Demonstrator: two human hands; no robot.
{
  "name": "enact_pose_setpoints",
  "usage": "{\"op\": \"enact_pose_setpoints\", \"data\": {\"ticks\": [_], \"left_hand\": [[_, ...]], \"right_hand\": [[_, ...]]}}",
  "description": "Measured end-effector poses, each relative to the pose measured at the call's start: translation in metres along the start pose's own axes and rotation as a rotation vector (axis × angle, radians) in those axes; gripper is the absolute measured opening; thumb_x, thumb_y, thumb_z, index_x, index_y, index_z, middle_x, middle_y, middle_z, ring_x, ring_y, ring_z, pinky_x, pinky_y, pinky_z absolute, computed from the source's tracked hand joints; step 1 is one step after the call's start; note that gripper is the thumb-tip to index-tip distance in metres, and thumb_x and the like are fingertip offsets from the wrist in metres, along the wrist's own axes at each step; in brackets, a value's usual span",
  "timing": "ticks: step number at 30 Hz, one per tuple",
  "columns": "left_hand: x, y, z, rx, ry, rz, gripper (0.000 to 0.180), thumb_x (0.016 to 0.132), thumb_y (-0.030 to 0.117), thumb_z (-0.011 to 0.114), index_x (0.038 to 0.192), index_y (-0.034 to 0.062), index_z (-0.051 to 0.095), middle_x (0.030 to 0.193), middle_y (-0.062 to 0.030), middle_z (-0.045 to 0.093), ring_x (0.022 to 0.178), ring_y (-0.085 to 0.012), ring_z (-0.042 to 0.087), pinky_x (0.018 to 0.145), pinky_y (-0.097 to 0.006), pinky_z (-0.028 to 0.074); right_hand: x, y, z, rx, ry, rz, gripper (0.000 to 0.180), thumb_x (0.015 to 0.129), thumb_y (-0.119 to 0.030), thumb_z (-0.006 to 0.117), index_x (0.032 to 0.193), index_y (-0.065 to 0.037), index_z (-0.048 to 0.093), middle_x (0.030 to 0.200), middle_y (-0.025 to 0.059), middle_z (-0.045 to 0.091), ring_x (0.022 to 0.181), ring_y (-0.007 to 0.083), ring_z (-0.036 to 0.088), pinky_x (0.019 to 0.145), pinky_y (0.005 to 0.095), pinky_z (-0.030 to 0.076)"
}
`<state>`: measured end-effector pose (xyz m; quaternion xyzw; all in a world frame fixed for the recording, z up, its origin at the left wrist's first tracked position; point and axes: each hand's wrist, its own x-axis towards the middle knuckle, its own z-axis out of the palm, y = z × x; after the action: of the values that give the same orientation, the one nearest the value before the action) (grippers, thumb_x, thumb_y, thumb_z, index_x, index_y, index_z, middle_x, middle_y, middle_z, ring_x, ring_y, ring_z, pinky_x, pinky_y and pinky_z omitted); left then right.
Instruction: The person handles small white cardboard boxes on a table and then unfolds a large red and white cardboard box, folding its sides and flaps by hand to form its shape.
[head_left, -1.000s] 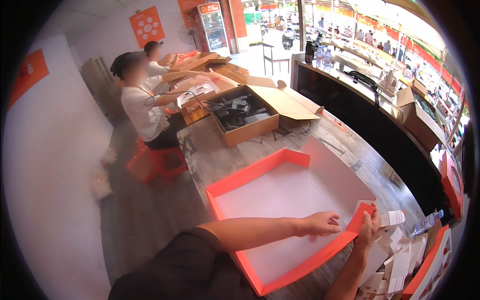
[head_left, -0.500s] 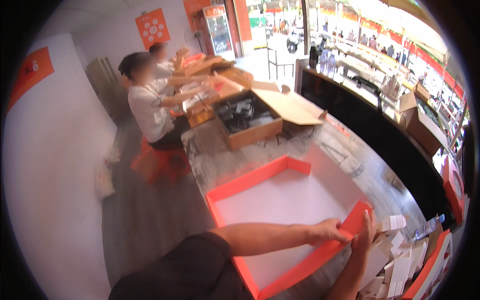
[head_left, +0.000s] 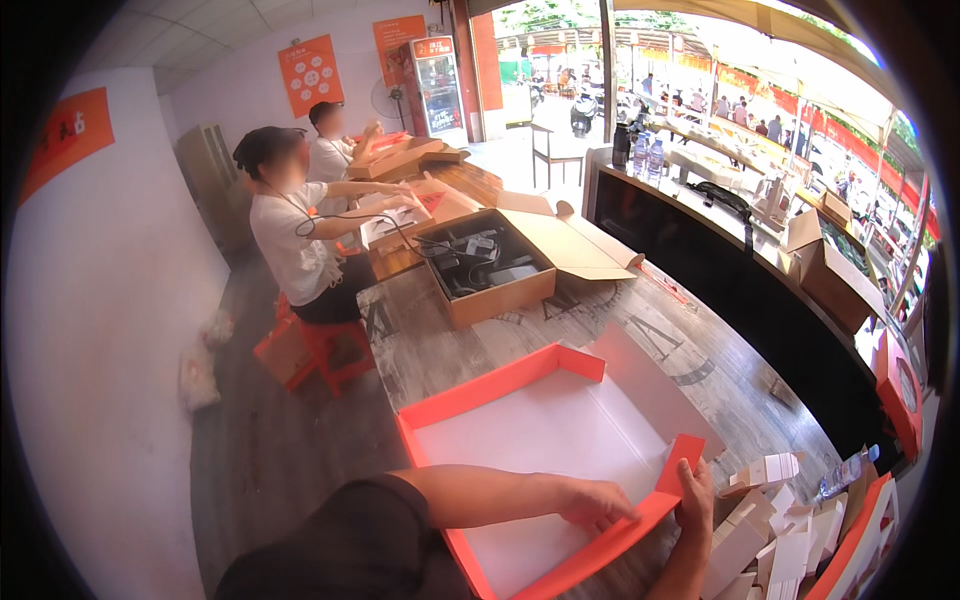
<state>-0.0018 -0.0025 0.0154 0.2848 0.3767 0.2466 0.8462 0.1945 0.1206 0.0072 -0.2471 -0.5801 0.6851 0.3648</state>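
Note:
A partly folded cardboard box point(head_left: 540, 430), white inside with orange-red side walls, lies on the grey wood-patterned table before me. My left hand point(head_left: 598, 502) reaches across it from the lower left, its fingers closed on the near right wall. At the right corner, my right hand point(head_left: 694, 492) grips the raised end flap point(head_left: 678, 460), its thumb and fingers around the edge. The far left walls stand up, with a short end flap folded inward. On the far right, a white panel point(head_left: 650, 370) leans outward, unfolded.
Beyond it stands an open brown carton point(head_left: 500, 300) holding black items and cables. Small white cartons point(head_left: 765, 540) and a plastic bottle point(head_left: 850, 470) crowd the right side. Two seated people point(head_left: 295, 225) work farther along the tables. A long black-fronted counter point(head_left: 690, 260) runs along the right.
The box has shifted slightly left and down in view. My left hand has moved back along the wall, away from the corner flap; my right hand still grips the flap.

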Motion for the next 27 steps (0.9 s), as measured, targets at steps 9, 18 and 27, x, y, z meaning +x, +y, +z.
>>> {"op": "enact_pose_setpoints", "data": {"ticks": [9, 18, 27], "left_hand": [[-0.049, -0.016, 0.003, 0.342, -0.166, -0.153, 0.054, 0.088, 0.017, 0.079, 0.134, 0.0047, 0.052, 0.108, -0.0082, 0.067, 0.093, -0.0198, 0.069, 0.077, -0.041, 0.061], [-0.041, -0.036, 0.006, 0.272, -0.058, 0.039, 0.055, 0.084, 0.008, 0.080, 0.132, 0.0002, 0.053, 0.098, -0.0100, 0.070, 0.091, -0.0184, 0.070, 0.071, -0.033, 0.059], [-0.048, -0.030, 0.020, 0.249, 0.019, 0.029, 0.053, 0.085, 0.005, 0.076, 0.132, -0.0033, 0.051, 0.104, -0.0129, 0.069, 0.093, -0.0216, 0.070, 0.073, -0.038, 0.062]], "right_hand": [[-0.005, -0.003, -0.001, 0.130, 0.014, 0.059, 0.072, 0.101, -0.056, 0.057, 0.143, 0.002, 0.050, 0.134, 0.0096, 0.060, 0.117, 0.0183, 0.058, 0.098, 0.0332, 0.047], [-0.005, -0.002, -0.005, 0.121, 0.001, 0.085, 0.074, 0.101, -0.054, 0.058, 0.149, 0.001, 0.042, 0.140, 0.0117, 0.057, 0.119, 0.0185, 0.056, 0.099, 0.0321, 0.047], [-0.002, 0.012, -0.016, -0.052, 0.060, -0.012, 0.080, 0.094, -0.050, 0.071, 0.149, 0.001, 0.042, 0.137, 0.0109, 0.057, 0.124, 0.0231, 0.054, 0.104, 0.0363, 0.044]]}}
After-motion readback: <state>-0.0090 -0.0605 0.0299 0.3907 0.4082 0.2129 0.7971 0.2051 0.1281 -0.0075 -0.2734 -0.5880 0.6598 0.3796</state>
